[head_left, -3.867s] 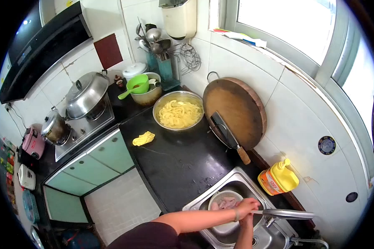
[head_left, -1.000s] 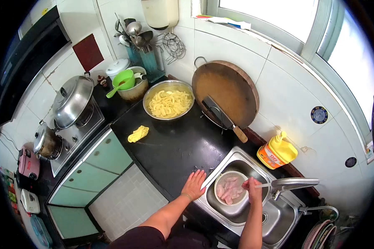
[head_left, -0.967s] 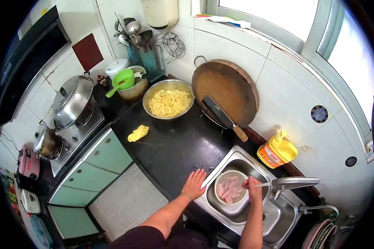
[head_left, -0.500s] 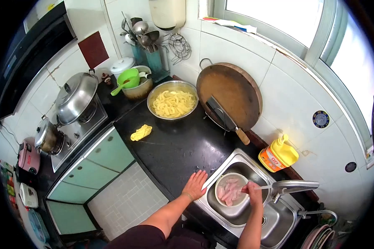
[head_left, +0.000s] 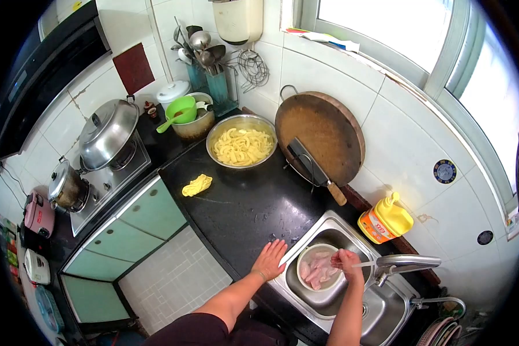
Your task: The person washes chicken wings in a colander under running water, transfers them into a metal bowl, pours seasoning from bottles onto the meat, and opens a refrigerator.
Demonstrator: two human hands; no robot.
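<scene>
Inside the sink basin (head_left: 328, 301), raw meat pieces (head_left: 312, 271) sit in a pale bowl (head_left: 320, 247); the right hand (head_left: 344, 262) curls over its rim by running water (head_left: 364, 264), its grip unclear, while the left hand (head_left: 269, 258) lies spread on the table (head_left: 230, 222). Rinsing seems underway, how much remains unclear; yellow slices (head_left: 242, 146) already lie cut. The orange label (head_left: 373, 226) on the pump bottle (head_left: 399, 218) is unreadable.

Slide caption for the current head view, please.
Left hand on the black counter, right hand over the rim of a bowl of pale pink meat in the sink.
</scene>
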